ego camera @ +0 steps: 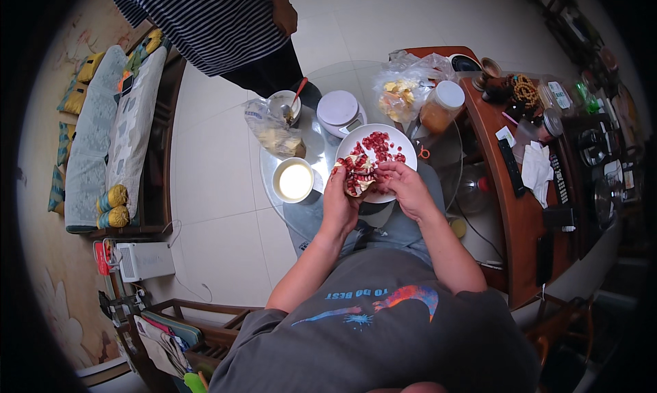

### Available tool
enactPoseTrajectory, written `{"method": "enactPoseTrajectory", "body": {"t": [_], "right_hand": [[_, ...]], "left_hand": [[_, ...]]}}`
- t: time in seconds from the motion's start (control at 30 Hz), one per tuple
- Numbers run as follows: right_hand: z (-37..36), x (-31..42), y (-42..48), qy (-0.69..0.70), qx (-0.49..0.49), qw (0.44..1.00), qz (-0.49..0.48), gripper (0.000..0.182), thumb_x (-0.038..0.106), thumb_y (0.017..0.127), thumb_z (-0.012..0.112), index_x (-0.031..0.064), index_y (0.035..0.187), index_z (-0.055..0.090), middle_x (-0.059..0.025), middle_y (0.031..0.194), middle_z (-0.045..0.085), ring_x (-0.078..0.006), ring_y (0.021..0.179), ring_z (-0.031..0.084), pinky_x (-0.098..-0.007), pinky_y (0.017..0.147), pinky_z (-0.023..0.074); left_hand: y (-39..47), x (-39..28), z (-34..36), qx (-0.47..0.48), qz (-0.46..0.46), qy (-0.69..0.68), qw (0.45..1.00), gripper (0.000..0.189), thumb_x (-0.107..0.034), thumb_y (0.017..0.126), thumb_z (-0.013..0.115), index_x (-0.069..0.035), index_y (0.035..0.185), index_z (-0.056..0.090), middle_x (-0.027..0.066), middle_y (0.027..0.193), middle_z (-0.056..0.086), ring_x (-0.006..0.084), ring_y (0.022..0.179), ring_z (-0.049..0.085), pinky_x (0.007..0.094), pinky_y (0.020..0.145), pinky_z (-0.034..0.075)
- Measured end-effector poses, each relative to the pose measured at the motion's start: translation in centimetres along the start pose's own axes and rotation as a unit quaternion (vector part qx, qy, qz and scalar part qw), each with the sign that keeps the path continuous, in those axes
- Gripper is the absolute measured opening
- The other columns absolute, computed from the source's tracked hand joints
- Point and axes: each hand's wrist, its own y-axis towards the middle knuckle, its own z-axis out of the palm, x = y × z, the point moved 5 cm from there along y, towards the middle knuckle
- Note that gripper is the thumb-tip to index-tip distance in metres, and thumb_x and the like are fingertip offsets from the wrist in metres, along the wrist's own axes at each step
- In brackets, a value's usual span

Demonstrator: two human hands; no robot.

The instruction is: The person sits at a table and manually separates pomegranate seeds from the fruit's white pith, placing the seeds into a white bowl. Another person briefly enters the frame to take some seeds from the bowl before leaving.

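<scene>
My left hand (339,203) holds an opened piece of pomegranate (355,174) with red seeds and pale rind over the near left part of a white plate (409,148). Close against the fruit's right side are the bent fingers of my right hand (405,187); whether they grip it or a loose seed I cannot tell. Loose pomegranate seeds (377,144) lie on the plate, mostly at its far side. To the left stands a white bowl (293,180) of pale, creamy content. A round kitchen scale (339,110) sits just beyond the plate.
The glass table (272,185) also bears a bowl with a red-handled spoon (300,91), plastic bags (274,129), orange scissors (423,152) and a lidded jar (442,105). A person in a striped shirt (215,23) stands beyond it. A wooden cabinet (493,152) is at the right.
</scene>
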Motion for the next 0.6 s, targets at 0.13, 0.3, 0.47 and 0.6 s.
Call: {"method": "enactPoseTrajectory", "body": {"t": [0.13,0.3,0.47,0.6], "right_hand": [[-0.75,-0.66,0.43,-0.029,-0.012,0.999,-0.010,0.027,-0.002,0.098,0.047,-0.0033,0.124,0.053,-0.0130,0.115,0.063,-0.0180,0.098,0.066,-0.0294,0.086,0.0550],[-1.04,0.02,0.87,-0.144,-0.014,0.989,-0.029,0.028,0.000,0.099,0.045,-0.0029,0.126,0.053,-0.0152,0.120,0.062,-0.0188,0.099,0.066,-0.0310,0.088,0.0550],[-0.71,0.23,0.90,-0.116,-0.012,0.993,-0.036,0.030,0.000,0.100,0.041,-0.0022,0.127,0.053,-0.0154,0.123,0.062,-0.0198,0.106,0.065,-0.0312,0.092,0.0534],[-0.78,0.06,0.90,-0.119,-0.009,0.992,-0.033,0.031,-0.002,0.099,0.042,-0.0021,0.128,0.052,-0.0155,0.123,0.062,-0.0198,0.109,0.064,-0.0309,0.093,0.0531]], "left_hand": [[0.05,0.03,-0.09,0.002,0.004,-0.008,1.000,0.036,-0.034,0.106,0.039,-0.009,0.129,0.048,0.0091,0.122,0.063,0.0223,0.107,0.066,0.0383,0.085,0.060],[-0.18,-0.11,-0.05,-0.008,0.007,-0.004,1.000,0.036,-0.033,0.106,0.038,-0.008,0.129,0.048,0.0098,0.123,0.063,0.0233,0.107,0.066,0.0387,0.086,0.060],[-0.30,-0.09,-0.26,-0.005,0.008,0.000,1.000,0.036,-0.033,0.106,0.038,-0.008,0.129,0.048,0.0102,0.123,0.063,0.0237,0.107,0.067,0.0394,0.086,0.059],[-0.51,-0.30,-0.10,-0.007,0.009,-0.001,1.000,0.034,-0.032,0.106,0.038,-0.008,0.128,0.048,0.0096,0.122,0.063,0.0233,0.107,0.067,0.0395,0.086,0.059]]}}
